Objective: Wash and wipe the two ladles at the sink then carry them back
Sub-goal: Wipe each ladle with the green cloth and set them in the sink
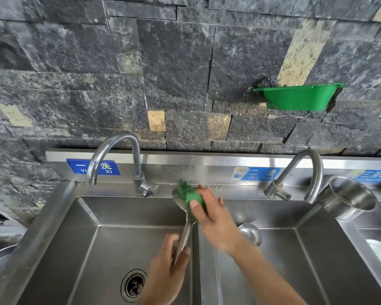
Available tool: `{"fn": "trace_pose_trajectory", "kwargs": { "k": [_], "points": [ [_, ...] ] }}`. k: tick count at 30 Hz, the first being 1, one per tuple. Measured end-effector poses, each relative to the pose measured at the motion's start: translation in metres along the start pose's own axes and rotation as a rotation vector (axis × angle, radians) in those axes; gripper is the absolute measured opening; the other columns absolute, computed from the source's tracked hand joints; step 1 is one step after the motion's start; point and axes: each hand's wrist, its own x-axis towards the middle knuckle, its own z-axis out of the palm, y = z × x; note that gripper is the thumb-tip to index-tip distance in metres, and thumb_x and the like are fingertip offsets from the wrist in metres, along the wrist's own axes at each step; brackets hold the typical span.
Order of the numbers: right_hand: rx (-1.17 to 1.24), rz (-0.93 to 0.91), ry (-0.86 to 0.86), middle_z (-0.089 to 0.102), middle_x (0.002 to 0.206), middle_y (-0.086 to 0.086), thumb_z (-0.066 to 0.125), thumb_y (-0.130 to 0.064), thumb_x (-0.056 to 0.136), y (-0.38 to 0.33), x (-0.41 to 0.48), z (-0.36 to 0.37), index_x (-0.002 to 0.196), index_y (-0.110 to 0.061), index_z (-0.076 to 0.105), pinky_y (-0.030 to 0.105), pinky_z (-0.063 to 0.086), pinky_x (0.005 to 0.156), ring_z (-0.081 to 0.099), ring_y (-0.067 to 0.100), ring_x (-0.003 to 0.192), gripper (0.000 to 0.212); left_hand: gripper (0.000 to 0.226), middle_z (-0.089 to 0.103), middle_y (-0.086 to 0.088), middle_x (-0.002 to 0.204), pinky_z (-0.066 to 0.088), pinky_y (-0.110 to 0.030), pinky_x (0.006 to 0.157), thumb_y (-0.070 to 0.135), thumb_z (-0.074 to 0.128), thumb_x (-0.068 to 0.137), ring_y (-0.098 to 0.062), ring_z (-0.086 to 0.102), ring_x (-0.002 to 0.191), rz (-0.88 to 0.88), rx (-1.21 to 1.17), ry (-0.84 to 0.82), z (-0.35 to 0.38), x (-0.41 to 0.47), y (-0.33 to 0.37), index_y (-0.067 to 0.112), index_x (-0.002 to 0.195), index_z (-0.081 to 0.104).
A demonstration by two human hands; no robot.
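1. The left hand (167, 267) has its fingers curled round the handle of the first ladle (186, 235). It holds the ladle tilted over the divider of the sink (205, 278), with the bowl up near the back edge.
2. The right hand (211, 214) grips a green scouring cloth (188, 193), thumb on top, and presses it against that ladle's bowl.
3. The second ladle (250, 234) lies in the middle basin, just beside the right forearm. Neither hand touches it.
4. No water is seen running from the left tap (119, 155).
5. Judgement: the task is at an early stage, with the first ladle being scrubbed. Rinsing it, washing the second ladle, wiping both and carrying them back appear to remain.
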Motion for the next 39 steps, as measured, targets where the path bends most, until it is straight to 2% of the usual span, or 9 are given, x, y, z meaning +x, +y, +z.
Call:
{"fn": "trace_pose_trajectory", "kwargs": {
  "k": [3,7,11,15,18,22,30,34,39],
  "points": [
    [-0.229,-0.046,-0.089,-0.005,0.174,-0.006,0.038,-0.066,0.100,0.009,-0.014,0.022,0.142,-0.054,0.041,0.055,-0.010,0.126,-0.019,0.026,0.158,0.044,0.005,0.058,0.023,0.062,0.041,-0.016,0.057,0.029,0.056,0.098,-0.001,0.052,0.053,0.019,0.006,0.016,0.001,-0.001,0.002,0.031,0.099,0.051],
    [-0.544,-0.169,0.035,0.033,0.165,0.006,0.041,-0.066,0.097,0.012,-0.005,0.033,0.136,-0.055,0.049,0.067,0.028,0.116,0.031,0.045,0.148,0.041,0.010,0.058,0.005,0.063,0.039,-0.019,0.052,0.033,0.048,0.100,-0.004,0.049,0.047,0.042,0.019,0.009,0.003,-0.002,0.001,0.040,0.094,0.048],
    [-0.306,0.039,0.052,0.070,0.123,-0.001,0.047,-0.062,0.096,0.000,0.033,0.010,0.125,-0.042,0.061,0.039,0.053,0.099,0.066,0.025,0.111,0.038,0.004,0.057,-0.007,0.062,0.040,-0.027,0.050,0.036,0.048,0.099,-0.009,0.050,0.046,0.034,0.033,0.019,0.004,-0.009,-0.015,0.040,0.100,0.049],
    [0.222,0.313,-0.027,0.077,0.101,-0.009,0.062,-0.048,0.099,0.004,0.050,-0.026,0.106,-0.036,0.074,0.033,0.055,0.096,0.071,0.014,0.098,0.018,0.005,0.053,-0.003,0.056,0.038,-0.024,0.050,0.032,0.051,0.099,-0.004,0.045,0.046,0.074,0.003,0.051,-0.002,-0.012,-0.014,0.036,0.098,0.051],
    [-0.084,-0.013,0.052,0.069,0.124,-0.006,0.056,-0.048,0.101,0.006,0.018,0.000,0.123,-0.038,0.069,0.028,0.046,0.102,0.062,0.015,0.117,0.028,0.007,0.051,0.001,0.056,0.043,-0.030,0.055,0.037,0.047,0.100,-0.006,0.045,0.047,0.055,0.007,0.042,-0.006,0.003,-0.016,0.036,0.095,0.052],
    [-0.550,-0.293,0.045,0.057,0.144,-0.011,0.049,-0.057,0.093,0.003,0.017,0.030,0.121,-0.045,0.066,0.053,0.036,0.110,0.045,0.025,0.141,0.035,0.019,0.047,0.001,0.055,0.038,-0.026,0.053,0.034,0.046,0.101,-0.005,0.042,0.046,0.113,0.047,0.007,-0.008,0.015,-0.016,0.049,0.091,0.050],
    [0.254,0.403,-0.096,0.079,0.107,-0.002,0.068,-0.052,0.090,-0.003,0.097,-0.029,0.114,-0.029,0.076,0.041,0.054,0.103,0.072,0.022,0.102,0.034,0.009,0.049,0.000,0.053,0.037,-0.023,0.047,0.027,0.049,0.100,-0.004,0.042,0.045,0.149,-0.021,0.049,-0.013,0.007,-0.017,0.029,0.099,0.058],
    [0.335,0.221,0.094,0.077,0.103,-0.004,0.062,-0.048,0.098,0.000,0.066,-0.011,0.109,-0.032,0.073,0.038,0.057,0.095,0.072,0.022,0.100,0.022,0.009,0.047,0.000,0.052,0.036,-0.023,0.048,0.028,0.050,0.100,-0.007,0.039,0.045,0.120,-0.046,0.090,-0.021,0.020,-0.021,0.030,0.099,0.059],
    [-0.418,-0.276,0.162,0.062,0.140,0.001,0.049,-0.055,0.097,-0.013,0.049,0.024,0.128,-0.034,0.066,0.049,0.040,0.115,0.055,0.030,0.132,0.041,0.017,0.038,0.001,0.051,0.030,-0.026,0.048,0.031,0.047,0.101,-0.013,0.035,0.047,0.100,-0.073,0.074,-0.022,0.035,-0.025,0.022,0.101,0.062]
  ]
}}
